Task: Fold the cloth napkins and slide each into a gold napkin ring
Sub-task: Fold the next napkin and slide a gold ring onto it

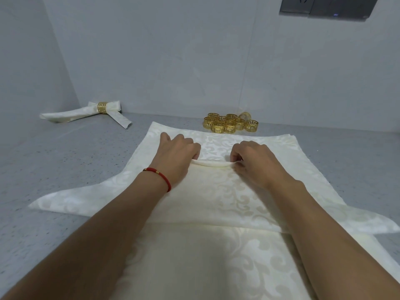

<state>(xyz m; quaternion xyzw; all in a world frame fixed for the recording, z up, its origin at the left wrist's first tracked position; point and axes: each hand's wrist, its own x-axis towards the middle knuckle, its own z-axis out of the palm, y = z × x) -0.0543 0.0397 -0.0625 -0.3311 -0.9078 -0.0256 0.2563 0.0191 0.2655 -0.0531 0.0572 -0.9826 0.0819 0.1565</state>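
Note:
A cream patterned cloth napkin lies across a stack of flat cream napkins on the grey counter. Its far edge is rolled into a narrow fold. My left hand pinches the left end of that fold, and my right hand pinches the right end. A pile of several gold napkin rings sits just beyond the napkins. At the far left lies a folded napkin inside a gold ring.
The speckled grey counter meets pale walls at the back and the left. A dark wall socket panel hangs at the top right. A red cord bracelet circles my left wrist.

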